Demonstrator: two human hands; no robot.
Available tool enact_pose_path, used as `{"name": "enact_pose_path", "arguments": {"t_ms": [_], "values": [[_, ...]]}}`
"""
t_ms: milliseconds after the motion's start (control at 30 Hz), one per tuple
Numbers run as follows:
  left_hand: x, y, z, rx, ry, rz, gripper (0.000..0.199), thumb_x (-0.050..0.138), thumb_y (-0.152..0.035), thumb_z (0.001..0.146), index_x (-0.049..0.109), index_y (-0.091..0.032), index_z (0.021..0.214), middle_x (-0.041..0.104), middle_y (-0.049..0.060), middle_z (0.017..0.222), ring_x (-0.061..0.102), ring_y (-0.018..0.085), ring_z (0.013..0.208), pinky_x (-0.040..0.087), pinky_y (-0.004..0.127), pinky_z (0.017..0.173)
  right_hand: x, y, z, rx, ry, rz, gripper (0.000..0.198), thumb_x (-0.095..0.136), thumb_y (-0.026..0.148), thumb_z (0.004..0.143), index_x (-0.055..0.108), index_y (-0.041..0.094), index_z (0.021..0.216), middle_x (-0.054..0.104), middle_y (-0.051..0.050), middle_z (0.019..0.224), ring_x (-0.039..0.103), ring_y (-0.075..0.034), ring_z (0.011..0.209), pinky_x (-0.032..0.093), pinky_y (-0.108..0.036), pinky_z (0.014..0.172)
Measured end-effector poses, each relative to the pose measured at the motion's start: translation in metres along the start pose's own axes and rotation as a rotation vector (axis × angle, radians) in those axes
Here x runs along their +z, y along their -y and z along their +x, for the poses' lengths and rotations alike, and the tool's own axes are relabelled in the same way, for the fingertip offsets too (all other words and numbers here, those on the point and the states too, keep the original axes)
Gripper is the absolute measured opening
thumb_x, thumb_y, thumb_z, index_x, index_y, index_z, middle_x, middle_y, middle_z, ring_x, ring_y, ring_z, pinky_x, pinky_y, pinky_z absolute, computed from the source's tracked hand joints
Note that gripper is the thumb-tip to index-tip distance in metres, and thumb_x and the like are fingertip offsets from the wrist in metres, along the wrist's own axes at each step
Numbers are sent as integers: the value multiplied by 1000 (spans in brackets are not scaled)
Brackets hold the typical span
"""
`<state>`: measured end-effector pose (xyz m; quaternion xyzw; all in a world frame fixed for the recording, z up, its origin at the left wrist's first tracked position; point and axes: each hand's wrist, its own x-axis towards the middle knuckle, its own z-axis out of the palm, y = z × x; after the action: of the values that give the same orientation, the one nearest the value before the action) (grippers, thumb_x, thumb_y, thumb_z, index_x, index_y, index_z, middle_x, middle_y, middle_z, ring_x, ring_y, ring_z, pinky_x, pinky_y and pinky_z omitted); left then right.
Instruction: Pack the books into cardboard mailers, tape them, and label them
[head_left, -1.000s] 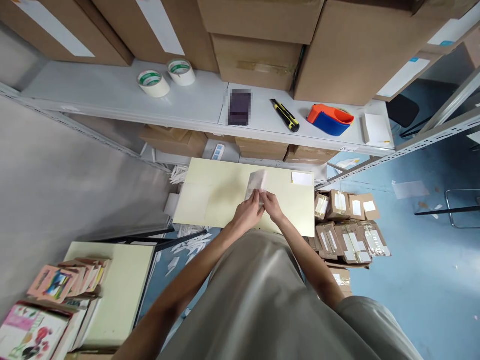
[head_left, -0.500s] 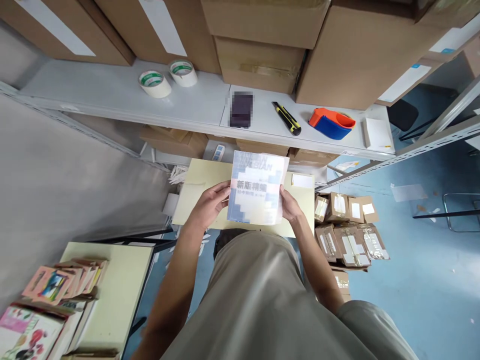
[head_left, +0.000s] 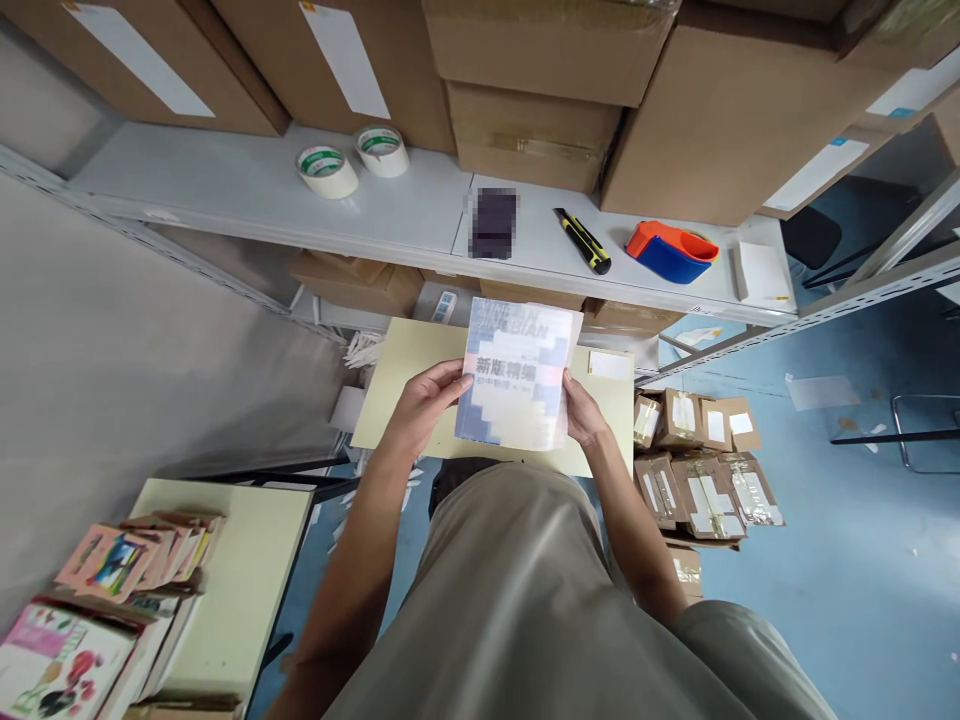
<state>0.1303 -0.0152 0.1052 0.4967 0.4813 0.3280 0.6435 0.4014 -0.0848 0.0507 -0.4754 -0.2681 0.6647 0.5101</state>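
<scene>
A book (head_left: 516,385) with a pale blue and white cover and large Chinese characters is held up in front of me, its cover facing me. My left hand (head_left: 430,398) pinches its left edge, thumb on the cover, with the other fingers partly hidden behind. Its right edge is gripped by my right hand (head_left: 583,408). Under the book is a pale yellow tabletop (head_left: 397,385), with a white label (head_left: 610,365) lying on its right side.
On the grey shelf (head_left: 247,205) ahead are tape rolls (head_left: 328,172), a box cutter (head_left: 583,241), an orange-and-blue tape dispenser (head_left: 673,250) and white labels (head_left: 761,272). Taped cartons (head_left: 703,493) stack on the floor at right. Books (head_left: 67,660) lie on a side table at left.
The whole scene has shifted slightly right and down in view. Both hands still hold the book, which has hardly moved.
</scene>
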Motion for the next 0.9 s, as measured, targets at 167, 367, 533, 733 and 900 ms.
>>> {"name": "enact_pose_path", "arguments": {"t_ms": [167, 367, 533, 733, 900], "values": [[21, 22, 1, 169, -178, 361, 78, 85, -63, 96, 66, -23, 160, 56, 18, 179, 50, 40, 169, 48, 58, 137, 30, 0, -5, -68, -40, -95, 80, 75, 101, 84, 81, 24, 101, 79, -7, 87, 77, -31, 99, 67, -42, 86], [60, 35, -16, 244, 8, 626, 61, 72, -44, 108, 61, -25, 165, 63, 15, 173, 71, 34, 149, 66, 47, 117, 49, -11, -9, -109, -102, -225, 75, 70, 98, 90, 72, 23, 90, 67, -2, 83, 63, -20, 84, 58, -31, 71], [68, 33, -21, 160, -24, 878, 53, 64, -34, 111, 65, -23, 163, 79, 15, 153, 83, 35, 125, 66, 43, 106, 60, -23, -12, -98, -73, -215, 73, 69, 95, 93, 75, 23, 97, 67, -1, 86, 64, -19, 86, 66, -34, 81], [28, 29, -5, 70, -15, 540, 52, 63, -58, 109, 82, -20, 139, 89, 10, 110, 83, 33, 101, 65, 38, 92, 73, -24, -21, -83, -46, -205, 76, 76, 90, 92, 81, 30, 139, 75, -11, 153, 70, -36, 140, 68, -54, 111], [-12, 25, -5, -103, -13, -103, 87, 93, -79, 79, 82, -17, 139, 89, 13, 120, 83, 39, 112, 70, 47, 97, 51, -3, -28, -273, -256, -402, 67, 81, 74, 99, 76, 33, 151, 63, -11, 174, 48, -37, 169, 39, -61, 142]]}}
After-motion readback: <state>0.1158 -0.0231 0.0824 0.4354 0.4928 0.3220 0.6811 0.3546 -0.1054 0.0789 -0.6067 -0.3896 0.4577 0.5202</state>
